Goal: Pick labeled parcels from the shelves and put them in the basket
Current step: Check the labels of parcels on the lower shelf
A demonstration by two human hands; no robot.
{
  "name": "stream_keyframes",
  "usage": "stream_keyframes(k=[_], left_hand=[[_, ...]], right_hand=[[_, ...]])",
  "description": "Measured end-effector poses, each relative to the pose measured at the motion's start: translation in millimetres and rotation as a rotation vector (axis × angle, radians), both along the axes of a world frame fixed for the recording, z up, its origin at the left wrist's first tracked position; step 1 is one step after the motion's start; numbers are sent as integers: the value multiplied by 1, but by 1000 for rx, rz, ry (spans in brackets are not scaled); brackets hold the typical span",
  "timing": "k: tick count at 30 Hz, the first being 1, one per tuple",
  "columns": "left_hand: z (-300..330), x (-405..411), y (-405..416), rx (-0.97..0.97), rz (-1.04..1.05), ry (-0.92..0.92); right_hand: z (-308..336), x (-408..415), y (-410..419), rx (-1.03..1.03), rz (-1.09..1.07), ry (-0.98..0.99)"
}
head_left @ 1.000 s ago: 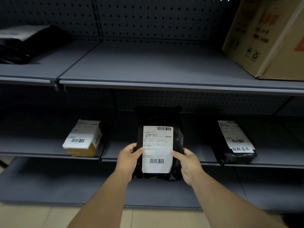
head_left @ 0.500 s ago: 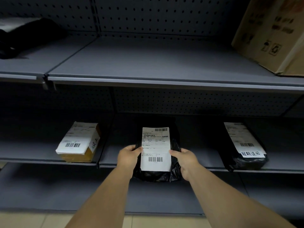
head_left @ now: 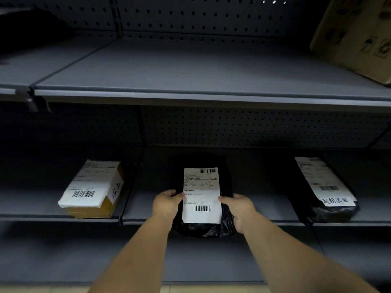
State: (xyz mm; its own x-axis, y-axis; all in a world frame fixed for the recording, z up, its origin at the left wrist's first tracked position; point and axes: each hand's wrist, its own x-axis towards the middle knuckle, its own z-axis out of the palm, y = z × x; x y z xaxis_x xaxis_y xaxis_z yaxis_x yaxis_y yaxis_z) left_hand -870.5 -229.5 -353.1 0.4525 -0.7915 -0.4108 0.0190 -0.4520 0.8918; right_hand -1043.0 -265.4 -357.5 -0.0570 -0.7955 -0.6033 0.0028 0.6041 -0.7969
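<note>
left hand [head_left: 167,203] and right hand [head_left: 240,210] clasp black parcel [head_left: 202,228].

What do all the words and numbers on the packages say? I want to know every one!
"超期退回", handwritten: label of the black parcel on the right.
Black parcel held by the left hand and right hand: barcodes, print too small to read.
Small box: barcode, tiny print; handwriting on its side unclear.
Cardboard box on the upper shelf: handling symbols only, blurred.
</note>
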Motion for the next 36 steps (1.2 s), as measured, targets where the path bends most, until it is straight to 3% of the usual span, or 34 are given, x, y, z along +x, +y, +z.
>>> stream_keyframes(k=[11, 16, 25, 31, 36], left_hand=[[6, 1, 1, 88, -52, -62], [14, 2, 5, 129, -35, -238], [52, -4, 23, 127, -167, -768], [66, -14, 33, 30, -288, -1198], [68, -31, 38, -25, -352, -1303]], right_hand=[[11, 0, 8, 6, -2, -43], [28, -6, 11, -183, 1, 388], [58, -9, 33, -541, 309, 1020], [69, -14, 44, -717, 437, 1181], [72, -30, 50, -752, 505, 1220]])
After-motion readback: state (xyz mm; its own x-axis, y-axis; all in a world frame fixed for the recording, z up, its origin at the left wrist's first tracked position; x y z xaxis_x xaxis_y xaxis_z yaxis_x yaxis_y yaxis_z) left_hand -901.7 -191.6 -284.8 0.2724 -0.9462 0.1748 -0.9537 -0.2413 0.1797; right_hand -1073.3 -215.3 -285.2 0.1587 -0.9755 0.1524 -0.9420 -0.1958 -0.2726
